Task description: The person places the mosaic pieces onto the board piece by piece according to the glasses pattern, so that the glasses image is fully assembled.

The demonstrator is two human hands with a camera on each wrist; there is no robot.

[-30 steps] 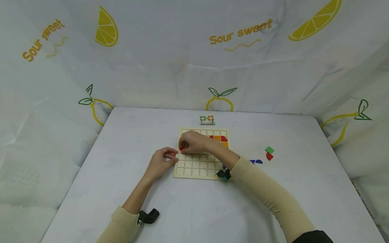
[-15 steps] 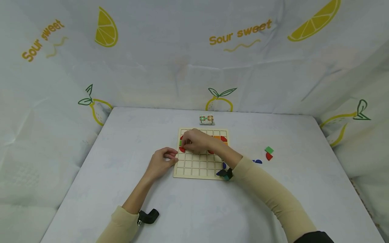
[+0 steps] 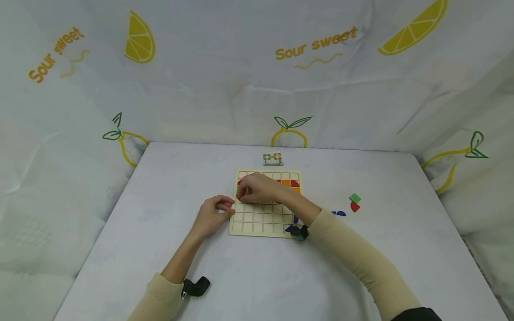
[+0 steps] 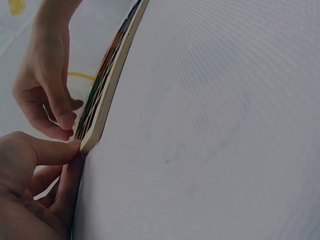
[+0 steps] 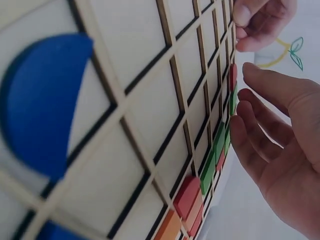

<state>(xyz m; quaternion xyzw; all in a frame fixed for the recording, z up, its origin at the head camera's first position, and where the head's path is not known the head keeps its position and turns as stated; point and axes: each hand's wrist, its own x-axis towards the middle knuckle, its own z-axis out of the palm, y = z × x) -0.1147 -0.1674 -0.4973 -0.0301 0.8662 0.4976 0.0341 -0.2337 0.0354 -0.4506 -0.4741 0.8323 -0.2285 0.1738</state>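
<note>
A pale wooden grid board (image 3: 263,228) lies on the table, with red, green and orange pieces in its far rows. My left hand (image 3: 213,215) touches the board's left edge with its thumb and fingers, seen at a corner in the left wrist view. Over the board's left side is my right hand (image 3: 259,189), covering some pieces. In the right wrist view, its thumb and fingers (image 5: 282,135) are loosely bent and apart, close to red and green pieces (image 5: 214,155). I see nothing pinched there. A blue half-round piece (image 5: 42,102) lies on the grid nearby.
A small pattern card (image 3: 272,158) lies beyond the board. To the right are a green square (image 3: 355,198), a red quarter-round piece (image 3: 355,207) and blue pieces (image 3: 341,213). Black wrist devices (image 3: 196,286) sit on both arms. White printed cloth hangs behind the table.
My right hand shifted slightly right, uncovering red and green pieces at the board's left edge, then came back left over them. The left hand stays at the board's edge.
</note>
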